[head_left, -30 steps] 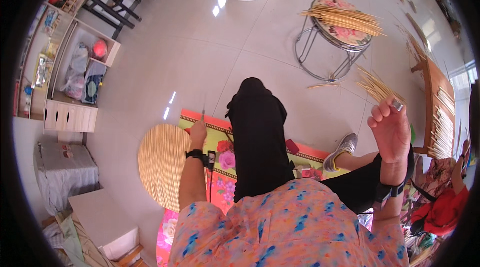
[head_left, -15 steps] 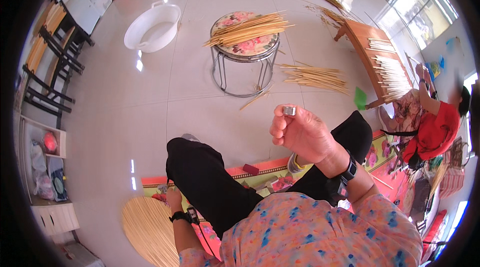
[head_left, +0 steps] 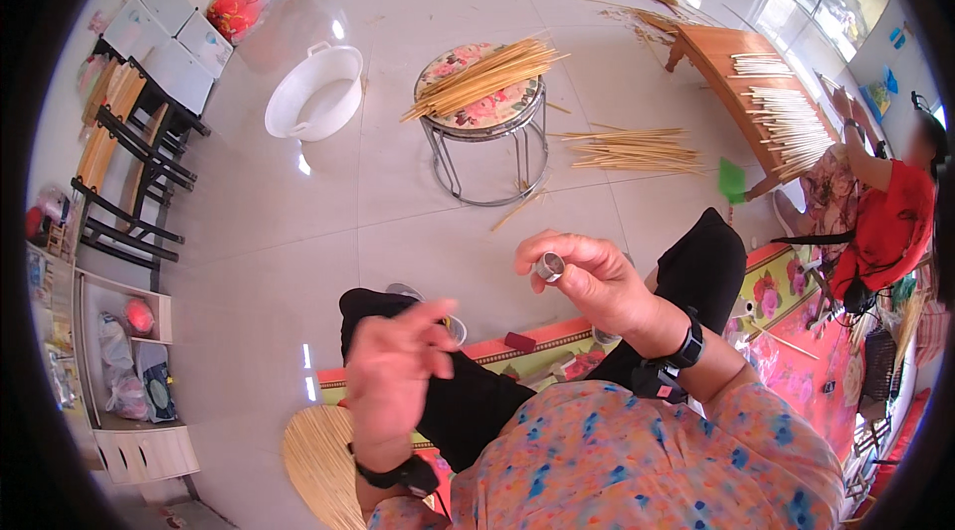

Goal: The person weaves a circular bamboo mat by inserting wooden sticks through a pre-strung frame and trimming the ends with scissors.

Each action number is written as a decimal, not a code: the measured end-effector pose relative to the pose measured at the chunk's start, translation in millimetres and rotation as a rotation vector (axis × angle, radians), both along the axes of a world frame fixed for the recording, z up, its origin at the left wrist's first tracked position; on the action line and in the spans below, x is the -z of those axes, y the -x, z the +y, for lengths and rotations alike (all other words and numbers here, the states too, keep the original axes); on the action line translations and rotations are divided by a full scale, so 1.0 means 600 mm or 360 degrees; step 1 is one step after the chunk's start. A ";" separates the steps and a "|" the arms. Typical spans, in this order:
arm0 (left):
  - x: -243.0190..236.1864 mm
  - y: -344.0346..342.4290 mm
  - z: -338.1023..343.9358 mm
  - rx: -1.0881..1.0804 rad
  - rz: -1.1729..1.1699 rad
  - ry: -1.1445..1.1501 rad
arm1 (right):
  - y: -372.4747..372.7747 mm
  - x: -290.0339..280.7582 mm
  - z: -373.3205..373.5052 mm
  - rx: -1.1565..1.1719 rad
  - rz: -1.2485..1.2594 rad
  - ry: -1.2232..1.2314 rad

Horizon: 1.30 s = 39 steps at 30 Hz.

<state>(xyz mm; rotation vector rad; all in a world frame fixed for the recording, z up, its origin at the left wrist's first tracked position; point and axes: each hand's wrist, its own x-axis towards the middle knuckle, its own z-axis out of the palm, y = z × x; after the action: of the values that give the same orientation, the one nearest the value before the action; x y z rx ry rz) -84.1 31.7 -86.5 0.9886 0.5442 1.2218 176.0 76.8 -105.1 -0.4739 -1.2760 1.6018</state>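
Between the thumb and fingers of my right hand (head_left: pixel 617 296) sits a small silver metal ring (head_left: pixel 549 266), its round opening turned up into view. My left hand (head_left: pixel 390 381) hangs over my left knee, smeared by motion; its fingers are apart and nothing shows in them. Beside my left forearm a rounded spread of thin pale sticks (head_left: pixel 316 460) lies at floor level. Ahead of me a round flowered stool (head_left: pixel 468 57) bears a bundle of yellowish sticks (head_left: pixel 487 78).
More sticks (head_left: pixel 637 150) lie on the floor right of the stool. A white basin (head_left: pixel 338 97) stands to its left. At the right, a person in red (head_left: pixel 890 232) sits by a wooden bench (head_left: pixel 708 51) with pale sticks. A flowered mat (head_left: pixel 786 361) runs under me.
My left hand has risen from beside the stick spread to above my left knee. My right hand has moved slightly left and lower, turning the ring's opening into view.
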 end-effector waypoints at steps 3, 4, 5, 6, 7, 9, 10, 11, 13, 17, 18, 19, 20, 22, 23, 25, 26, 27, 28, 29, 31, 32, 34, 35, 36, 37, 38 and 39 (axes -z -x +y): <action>0.009 -0.063 0.006 0.0214 -0.0050 0.0079 | -0.007 -0.006 -0.002 0.0008 -0.0016 -0.0078; 0.010 -0.075 0.007 0.0218 -0.0045 0.0080 | -0.008 -0.007 -0.003 0.0013 -0.0010 -0.0078; 0.011 -0.084 0.008 0.0263 -0.0182 0.0092 | -0.009 -0.007 -0.003 0.0017 0.0014 -0.0108; 0.012 -0.094 0.009 0.0312 -0.0321 0.0106 | -0.011 -0.007 -0.004 0.0026 0.0036 -0.0137; 0.011 -0.102 0.009 0.0343 -0.0369 0.0120 | -0.013 -0.007 -0.006 0.0035 0.0040 -0.0138; 0.013 -0.116 0.009 0.0357 -0.0401 0.0115 | -0.014 -0.005 -0.010 0.0090 0.0000 -0.0089; 0.015 -0.121 0.009 0.0363 -0.0439 0.0110 | -0.015 -0.003 -0.012 0.0090 0.0009 -0.0090; 0.017 -0.124 0.009 0.0361 -0.0429 0.0110 | -0.015 -0.001 -0.015 0.0047 0.0021 -0.0069; 0.022 -0.129 0.010 0.0424 -0.0556 0.0125 | -0.015 0.000 -0.016 0.0011 0.0040 -0.0047; 0.024 -0.138 0.010 0.0445 -0.0716 0.0221 | -0.014 0.004 -0.015 -0.0037 0.0075 -0.0151; 0.029 -0.138 0.012 0.0509 -0.0790 0.0212 | -0.013 0.005 -0.014 -0.0018 0.0023 -0.0202; 0.031 -0.138 0.014 0.0573 -0.0864 0.0203 | -0.013 0.006 -0.013 -0.0016 0.0029 -0.0202; 0.031 -0.137 0.013 0.0573 -0.0858 0.0204 | -0.012 0.006 -0.013 -0.0008 0.0025 -0.0243; 0.031 -0.137 0.013 0.0693 -0.0943 0.0218 | -0.014 0.007 -0.012 0.0009 0.0017 -0.0282; 0.033 -0.138 0.014 0.0697 -0.0941 0.0221 | -0.015 0.008 -0.011 0.0032 0.0001 -0.0348; 0.038 -0.140 0.014 0.0872 -0.1134 0.0183 | -0.015 0.005 -0.012 0.0046 -0.0016 -0.0413; 0.036 -0.142 0.011 0.0869 -0.1135 0.0182 | -0.015 0.000 -0.013 0.0055 -0.0011 -0.0425; 0.031 -0.148 0.008 0.0882 -0.1258 0.0199 | -0.015 -0.002 -0.014 0.0067 -0.0009 -0.0436; 0.028 -0.151 0.006 0.0895 -0.1381 0.0216 | -0.015 0.000 -0.014 0.0067 -0.0011 -0.0433; 0.028 -0.150 0.006 0.0894 -0.1385 0.0218 | -0.015 0.002 -0.013 0.0110 0.0001 -0.0418; 0.027 -0.148 0.004 0.0903 -0.1381 0.0346 | -0.014 -0.002 -0.013 0.0142 0.0012 -0.0400; 0.030 -0.147 0.006 0.0898 -0.1385 0.0346 | -0.015 -0.008 -0.014 0.0200 -0.0081 -0.0382; 0.035 -0.144 0.013 0.0790 -0.1453 0.0392 | -0.015 -0.014 -0.008 0.0246 -0.0165 -0.0361; 0.031 -0.139 0.014 0.0725 -0.1336 0.0352 | -0.018 -0.015 -0.002 0.0318 -0.0329 -0.0550; 0.025 -0.135 0.014 0.0724 -0.1338 0.0357 | -0.023 -0.016 0.003 0.0399 -0.0500 -0.0736; 0.021 -0.130 0.015 0.0616 -0.0963 0.0180 | -0.028 -0.022 0.005 0.0398 -0.0502 -0.0731; 0.016 -0.125 0.015 0.0505 -0.0586 0.0006 | -0.034 -0.032 0.006 0.0473 -0.0691 -0.0897; 0.012 -0.120 0.009 0.0423 -0.0331 -0.0117 | -0.037 -0.038 0.006 0.0545 -0.0880 -0.1059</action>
<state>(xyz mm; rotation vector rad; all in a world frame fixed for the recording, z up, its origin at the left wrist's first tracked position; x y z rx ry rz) -11.8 37.3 -93.7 0.9486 0.1980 1.0951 198.0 80.5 -82.2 -0.6815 -1.9146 0.7036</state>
